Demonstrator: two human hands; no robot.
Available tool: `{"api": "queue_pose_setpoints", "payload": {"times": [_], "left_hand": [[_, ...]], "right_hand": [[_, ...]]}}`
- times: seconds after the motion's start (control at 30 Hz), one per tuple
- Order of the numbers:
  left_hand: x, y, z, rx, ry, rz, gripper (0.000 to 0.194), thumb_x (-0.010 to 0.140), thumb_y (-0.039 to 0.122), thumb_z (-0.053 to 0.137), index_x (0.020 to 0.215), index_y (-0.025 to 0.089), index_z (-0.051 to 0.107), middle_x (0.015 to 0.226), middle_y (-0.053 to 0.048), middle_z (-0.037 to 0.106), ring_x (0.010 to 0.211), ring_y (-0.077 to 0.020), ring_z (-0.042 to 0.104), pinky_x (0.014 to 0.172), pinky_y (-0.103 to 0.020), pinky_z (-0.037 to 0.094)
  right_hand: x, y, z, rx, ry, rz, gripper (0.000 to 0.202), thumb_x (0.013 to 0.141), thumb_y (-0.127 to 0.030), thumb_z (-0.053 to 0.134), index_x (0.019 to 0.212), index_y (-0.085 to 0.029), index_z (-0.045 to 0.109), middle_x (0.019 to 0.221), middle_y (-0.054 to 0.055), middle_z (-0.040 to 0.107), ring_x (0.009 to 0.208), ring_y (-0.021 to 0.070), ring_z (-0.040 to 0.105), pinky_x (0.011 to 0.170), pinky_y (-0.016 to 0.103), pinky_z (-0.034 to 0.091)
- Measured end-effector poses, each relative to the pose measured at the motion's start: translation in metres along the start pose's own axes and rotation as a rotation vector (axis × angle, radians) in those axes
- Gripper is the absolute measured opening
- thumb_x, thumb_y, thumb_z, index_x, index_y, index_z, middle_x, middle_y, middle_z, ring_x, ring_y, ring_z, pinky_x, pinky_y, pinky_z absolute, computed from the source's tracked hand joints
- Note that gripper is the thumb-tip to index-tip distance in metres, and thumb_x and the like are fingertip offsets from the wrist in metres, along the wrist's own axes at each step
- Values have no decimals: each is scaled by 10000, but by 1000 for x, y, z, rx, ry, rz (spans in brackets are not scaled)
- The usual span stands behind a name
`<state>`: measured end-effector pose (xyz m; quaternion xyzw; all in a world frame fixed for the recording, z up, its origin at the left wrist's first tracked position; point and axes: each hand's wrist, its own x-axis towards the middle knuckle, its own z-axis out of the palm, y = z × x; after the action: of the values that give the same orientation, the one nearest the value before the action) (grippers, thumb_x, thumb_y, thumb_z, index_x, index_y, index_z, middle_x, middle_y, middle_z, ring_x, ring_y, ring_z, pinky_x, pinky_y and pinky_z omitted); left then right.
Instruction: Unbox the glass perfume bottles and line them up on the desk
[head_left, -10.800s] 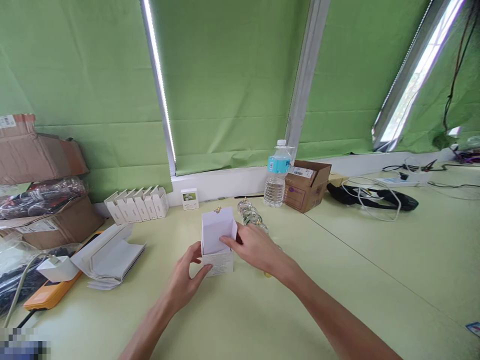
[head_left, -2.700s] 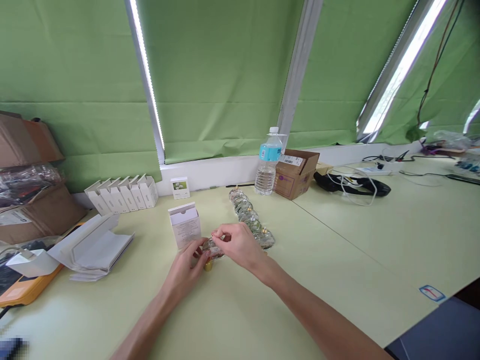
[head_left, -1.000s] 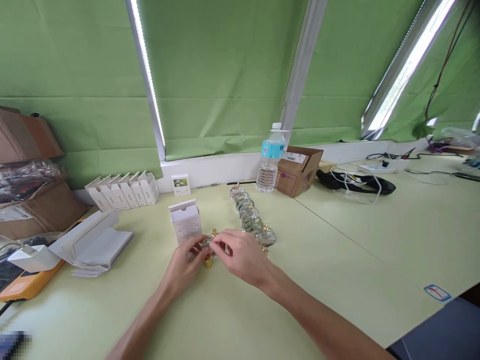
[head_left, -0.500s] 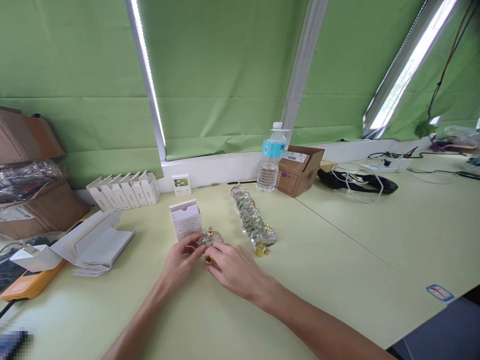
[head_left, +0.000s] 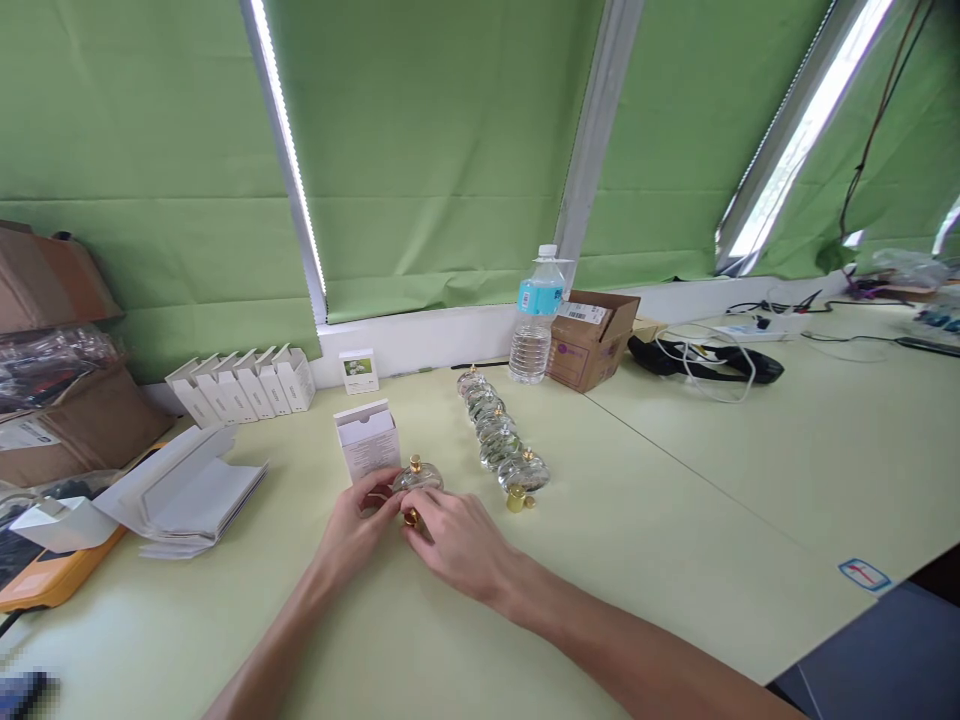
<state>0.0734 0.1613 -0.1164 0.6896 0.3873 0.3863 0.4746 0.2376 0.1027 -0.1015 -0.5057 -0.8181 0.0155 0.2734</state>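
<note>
A clear glass bottle (head_left: 424, 477) with a gold neck stands in front of an upright, open white box (head_left: 370, 441). My left hand (head_left: 361, 522) has its fingers closed on the bottle's left side. Close against it, my right hand (head_left: 455, 537) pinches a small gold piece (head_left: 411, 517) at the bottle's front; the fingers partly hide it. To the right, a row of similar glass bottles (head_left: 497, 435) runs away toward the wall, with a gold cap (head_left: 516, 499) and a smaller gold piece (head_left: 530, 502) at its near end.
Several narrow white boxes (head_left: 238, 386) and a small picture box (head_left: 359, 371) stand by the wall. White folded sheets (head_left: 195, 495) lie left. A water bottle (head_left: 533, 330), cardboard box (head_left: 589, 345) and black object with a white cable (head_left: 705, 361) are behind right.
The whole view has shifted slightly. My right hand's fingers have moved a little over the gold piece; my left hand keeps its place at the bottle.
</note>
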Motion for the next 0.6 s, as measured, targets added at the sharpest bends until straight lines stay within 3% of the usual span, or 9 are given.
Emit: {"api": "queue_pose_setpoints", "payload": {"times": [0.2, 0.37, 0.6], "left_hand": [[-2, 5, 0, 25, -24, 38, 346, 857, 427, 598, 1132, 223, 644, 1082, -59, 689, 923, -214, 654, 837, -338, 520], [-3, 4, 1, 52, -33, 24, 345, 854, 428, 604, 1132, 226, 645, 1065, -51, 698, 899, -210, 653, 840, -344, 511], [-7, 4, 1, 105, -71, 36, 322, 833, 431, 626, 1094, 249, 677, 1060, -35, 698, 923, -210, 631, 857, -335, 506]], "right_hand": [[4, 0, -25, 206, 221, 14, 90, 930, -271, 547, 991, -223, 594, 886, 2, 678, 695, 134, 612, 633, 256, 465], [9, 7, -40, 298, 424, 50, 119, 927, -275, 554, 1020, -214, 598, 934, 35, 673, 765, 151, 614, 623, 257, 505], [12, 13, -44, 256, 475, 9, 127, 921, -257, 563, 1036, -222, 604, 930, 35, 680, 795, 164, 619, 660, 277, 526]]}}
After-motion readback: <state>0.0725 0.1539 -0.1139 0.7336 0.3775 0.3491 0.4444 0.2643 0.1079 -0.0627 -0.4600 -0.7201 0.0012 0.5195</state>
